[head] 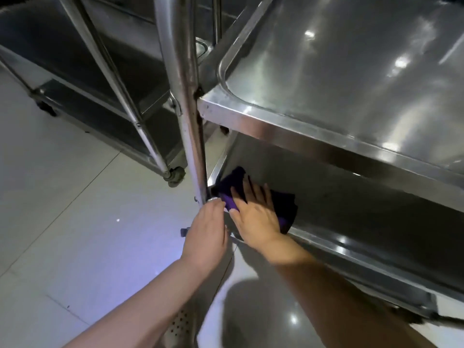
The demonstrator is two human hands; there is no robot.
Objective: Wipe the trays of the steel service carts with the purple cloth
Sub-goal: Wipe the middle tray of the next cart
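Note:
The purple cloth [285, 209] lies in the near left corner of the lower steel tray [351, 202] of the near cart. My right hand [253, 209] presses flat on the cloth with straight fingers. My left hand [207, 232] grips the bottom of the cart's upright steel post [185, 101] at the tray's corner, its fingers curled round it. The upper tray [351, 71] juts out above the lower one and shades it.
A second steel cart [100, 91] stands at the left, its caster wheel [174, 177] on the pale tiled floor [75, 234]. Bare floor lies to the left of my arms. The near cart's frame runs along the right.

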